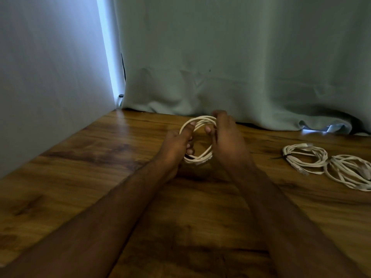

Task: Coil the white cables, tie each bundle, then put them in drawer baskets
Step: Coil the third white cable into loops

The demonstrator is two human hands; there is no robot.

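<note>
Both forearms reach forward over a wooden table [84,177], and the two hands hold one coil of white cable [197,156] between them, raised on edge near the table's far side. The left hand [176,145] grips the coil's left and lower part, its fingers curled round the strands with a fingertip showing through the loop. The right hand [226,141] closes on the coil's right side, thumb inside the ring and fingers wrapped over the top of the strands, so each hand is narrowly clasped on the cable rather than spread. Whether the coil's lower edge touches the table I cannot tell. Well apart to the right, two more white bundles lie flat on the table: a tied bundle [305,157] with a dark tie at its left side, and just beside it, at the frame's right edge, a second bundle [349,171] partly cut off; the two seem to touch or nearly so. A pale green curtain [230,57] hangs behind the table, its hem bunched on the far edge, and a light wall [46,77] stands to the left
</note>
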